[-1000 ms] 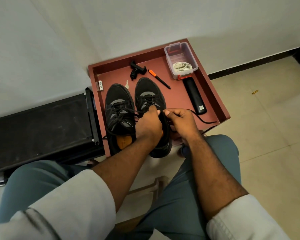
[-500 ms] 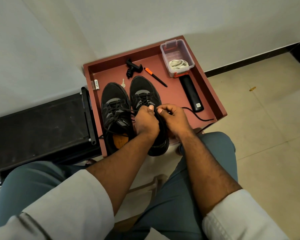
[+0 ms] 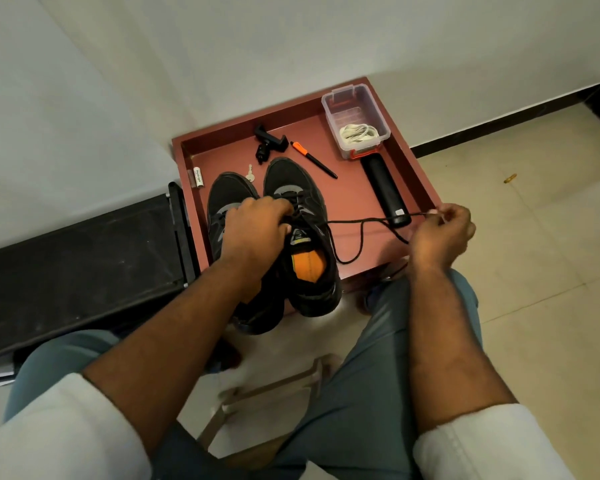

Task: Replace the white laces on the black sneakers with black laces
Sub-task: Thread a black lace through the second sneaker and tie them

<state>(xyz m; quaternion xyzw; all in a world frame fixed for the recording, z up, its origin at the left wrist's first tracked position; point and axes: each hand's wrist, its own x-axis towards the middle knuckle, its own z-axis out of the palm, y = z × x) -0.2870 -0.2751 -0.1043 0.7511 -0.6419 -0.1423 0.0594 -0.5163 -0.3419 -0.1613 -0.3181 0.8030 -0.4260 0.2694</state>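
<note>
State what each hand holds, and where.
Right hand pinches the black lace near its tip. Left hand grips the right sneaker over its laced tongue.

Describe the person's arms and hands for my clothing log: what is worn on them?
Both forearms are bare, with white sleeves pushed up near the elbows. The left hand and right hand show no gloves; no watch or rings are visible.

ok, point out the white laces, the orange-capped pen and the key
white laces (image 3: 358, 133): head view, middle of the bundle inside the clear box.
orange-capped pen (image 3: 313, 159): head view, black barrel, mid-length.
key (image 3: 249, 174): head view, its shaft, beside the left sneaker's toe.
</note>
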